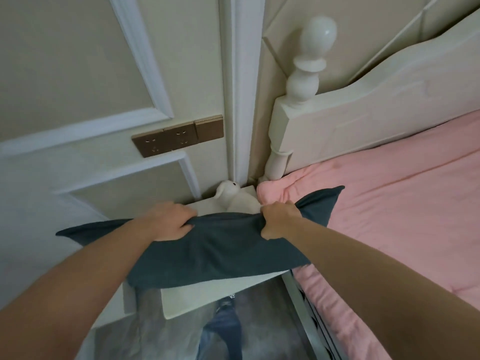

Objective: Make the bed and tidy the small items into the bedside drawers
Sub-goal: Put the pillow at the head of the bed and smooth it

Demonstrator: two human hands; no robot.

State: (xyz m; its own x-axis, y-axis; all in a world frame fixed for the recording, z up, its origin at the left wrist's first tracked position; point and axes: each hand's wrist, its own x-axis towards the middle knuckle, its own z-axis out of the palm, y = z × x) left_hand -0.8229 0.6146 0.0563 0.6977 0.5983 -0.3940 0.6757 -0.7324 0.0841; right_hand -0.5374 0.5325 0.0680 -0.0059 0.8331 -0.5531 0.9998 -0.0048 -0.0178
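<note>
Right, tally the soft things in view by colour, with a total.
Dark blue-grey fabric pillow, gripped by the left hand and right hand: 1
White plush toy animal on the bedside unit: 1
Pink quilted bed cover: 1
Total: 3

Pillow (pixel 218 245) above nightstand (pixel 207 294), seemingly left of bed (pixel 389 203)

The pillow (pixel 207 245) is showing a plain dark slate blue, and the bedspread (pixel 389 203) beside it is showing a plain soft pink. The headboard (pixel 363 120) and its round-topped post (pixel 306 79) are gleaming cream white, as is the small stuffed toy (pixel 233 197) with its black eye. The wall (pixel 65 61) is showing beige panels edged in white trim, and the socket plate (pixel 179 136) is shining bronze gold.
</note>
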